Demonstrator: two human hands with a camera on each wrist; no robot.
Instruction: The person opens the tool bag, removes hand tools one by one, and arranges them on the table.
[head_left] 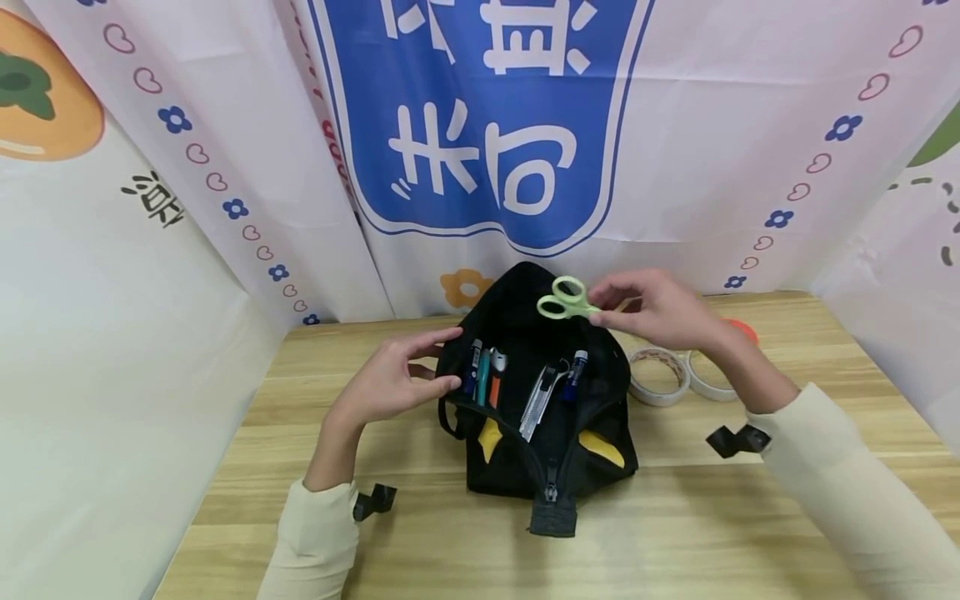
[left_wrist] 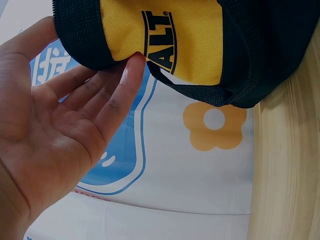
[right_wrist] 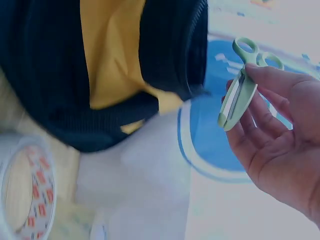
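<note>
My right hand (head_left: 648,308) pinches a pair of light green scissors (head_left: 564,300) near the pivot, thumb in front and fingers behind the blades. The handle loops point left, above the opening of a black tool bag (head_left: 551,525) with yellow panels. In the right wrist view the blades (right_wrist: 232,102) are edged in green plastic. My left hand (head_left: 390,375) touches the bag's left side at the rim, its fingers fairly straight and one fingertip against the yellow panel (left_wrist: 190,40). Inside the bag are a utility knife (head_left: 536,404), a dark blue tube (head_left: 576,375) and several pens (head_left: 483,375).
Two tape rolls (head_left: 660,398) lie right of the bag, with an orange-red round thing (head_left: 742,331) partly hidden behind my right wrist. A printed cloth (head_left: 480,242) hangs behind the wooden table (head_left: 405,517). The bag's zipper pull (head_left: 551,492) lies toward the front.
</note>
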